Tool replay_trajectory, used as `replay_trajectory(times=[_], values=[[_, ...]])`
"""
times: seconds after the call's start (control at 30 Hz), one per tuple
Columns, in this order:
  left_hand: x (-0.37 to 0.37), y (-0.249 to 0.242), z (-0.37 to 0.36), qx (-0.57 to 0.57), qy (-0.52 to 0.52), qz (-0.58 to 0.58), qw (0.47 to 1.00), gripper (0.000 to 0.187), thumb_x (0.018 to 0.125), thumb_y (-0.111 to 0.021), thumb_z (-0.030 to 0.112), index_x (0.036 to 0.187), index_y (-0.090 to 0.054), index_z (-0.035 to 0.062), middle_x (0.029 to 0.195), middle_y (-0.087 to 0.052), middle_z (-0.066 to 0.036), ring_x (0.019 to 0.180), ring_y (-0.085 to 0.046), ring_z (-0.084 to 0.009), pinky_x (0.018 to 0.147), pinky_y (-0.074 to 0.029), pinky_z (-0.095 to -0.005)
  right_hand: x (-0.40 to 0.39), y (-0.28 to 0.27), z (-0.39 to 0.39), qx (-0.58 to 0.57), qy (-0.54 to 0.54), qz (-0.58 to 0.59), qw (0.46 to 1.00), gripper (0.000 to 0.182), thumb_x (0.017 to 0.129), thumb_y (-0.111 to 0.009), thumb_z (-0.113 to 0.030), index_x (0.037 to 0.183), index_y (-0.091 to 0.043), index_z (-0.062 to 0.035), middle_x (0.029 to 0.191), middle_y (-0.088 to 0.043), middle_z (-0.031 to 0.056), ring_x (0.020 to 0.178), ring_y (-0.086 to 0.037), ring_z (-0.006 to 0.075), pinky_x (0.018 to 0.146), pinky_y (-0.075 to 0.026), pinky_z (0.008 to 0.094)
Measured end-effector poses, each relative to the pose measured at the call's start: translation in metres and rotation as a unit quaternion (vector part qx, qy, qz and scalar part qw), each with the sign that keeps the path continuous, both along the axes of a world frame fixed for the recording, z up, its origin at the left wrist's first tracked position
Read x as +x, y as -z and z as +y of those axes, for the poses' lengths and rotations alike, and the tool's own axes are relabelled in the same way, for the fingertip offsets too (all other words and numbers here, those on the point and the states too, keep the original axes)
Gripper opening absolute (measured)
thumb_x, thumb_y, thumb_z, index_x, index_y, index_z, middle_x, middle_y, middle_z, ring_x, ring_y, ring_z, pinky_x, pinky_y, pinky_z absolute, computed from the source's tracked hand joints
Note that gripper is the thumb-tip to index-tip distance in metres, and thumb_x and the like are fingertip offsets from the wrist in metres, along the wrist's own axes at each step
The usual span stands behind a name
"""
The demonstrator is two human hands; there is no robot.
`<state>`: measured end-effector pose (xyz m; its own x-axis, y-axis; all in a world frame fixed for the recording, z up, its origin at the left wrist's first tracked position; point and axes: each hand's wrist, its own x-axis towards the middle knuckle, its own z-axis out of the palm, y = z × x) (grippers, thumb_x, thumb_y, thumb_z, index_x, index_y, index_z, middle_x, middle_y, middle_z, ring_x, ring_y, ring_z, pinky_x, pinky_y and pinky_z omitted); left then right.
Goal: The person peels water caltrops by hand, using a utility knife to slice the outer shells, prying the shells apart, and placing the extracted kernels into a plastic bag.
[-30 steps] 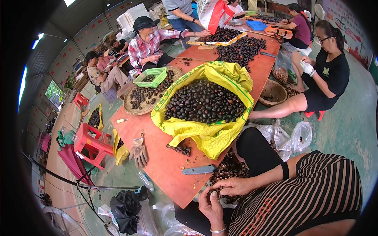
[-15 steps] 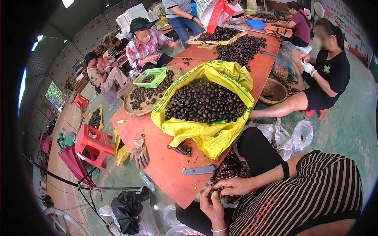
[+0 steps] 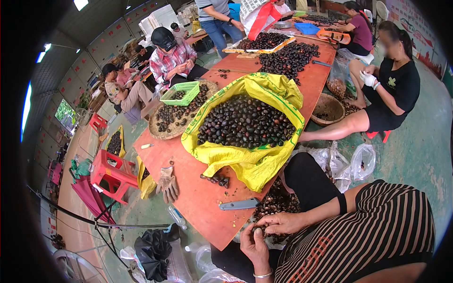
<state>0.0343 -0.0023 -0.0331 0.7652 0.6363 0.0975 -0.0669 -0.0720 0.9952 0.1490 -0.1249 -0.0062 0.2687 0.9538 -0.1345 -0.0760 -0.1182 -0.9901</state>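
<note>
My left hand point(image 3: 254, 246), with a thin bracelet at the wrist, and my right hand point(image 3: 279, 222) meet just off the near corner of the orange table point(image 3: 198, 198). Between their fingertips they pinch a small dark nut point(image 3: 257, 231). Under my hands lies a heap of the same dark nuts point(image 3: 276, 203) in my lap. On the table close to my right hand is a grey knife point(image 3: 239, 204). A few loose nuts point(image 3: 216, 179) lie beyond it. A yellow sack point(image 3: 245, 125) full of dark nuts stands open in the middle of the table.
A pair of worn gloves point(image 3: 166, 183) lies at the table's left edge. A flat woven basket point(image 3: 175, 115) carries nuts and a green plastic basket point(image 3: 180, 92). Several people sit around the table. A red stool point(image 3: 111, 172) and plastic bags point(image 3: 349, 162) are on the floor.
My hands have stayed over my lap, shifting only slightly around the nut. The person in the plaid shirt across the table has drawn the arm back and bent the head down.
</note>
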Motion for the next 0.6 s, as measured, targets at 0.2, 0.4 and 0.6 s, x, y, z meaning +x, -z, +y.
replay_trajectory(times=[0.2,0.4,0.6], values=[[0.0006,-0.0012,-0.0004,-0.003,0.004,-0.006,1.0,0.022,0.087,-0.062,0.013,0.101,-0.059,-0.0047,0.086,-0.054,-0.006,0.069,-0.054,-0.0107,0.061,-0.046,-0.0229,0.0,0.0092,0.0008,0.024,0.004,-0.032,0.999,0.037,0.095,-0.045,-0.02,0.126,-0.042,-0.0005,0.112,-0.053,0.011,0.105,-0.05,0.0169,0.091,-0.04,0.031],[0.0008,0.0001,-0.0007,-0.01,0.005,-0.006,1.0,0.022,0.088,-0.061,0.013,0.102,-0.059,-0.0046,0.085,-0.054,-0.005,0.068,-0.054,-0.01,0.06,-0.046,-0.0222,0.0006,0.0065,0.0001,0.019,-0.002,-0.021,1.0,0.037,0.095,-0.045,-0.02,0.126,-0.042,0.0,0.114,-0.052,0.0115,0.106,-0.05,0.0174,0.091,-0.039,0.0316],[0.0005,0.0002,-0.0008,-0.009,0.006,-0.002,1.0,0.022,0.088,-0.061,0.012,0.102,-0.059,-0.0045,0.084,-0.054,-0.005,0.067,-0.053,-0.0097,0.059,-0.046,-0.0219,0.001,0.0103,0.0,0.023,-0.003,-0.034,0.999,0.039,0.095,-0.044,-0.022,0.127,-0.042,0.0003,0.115,-0.051,0.0122,0.108,-0.049,0.0187,0.093,-0.038,0.0324]])
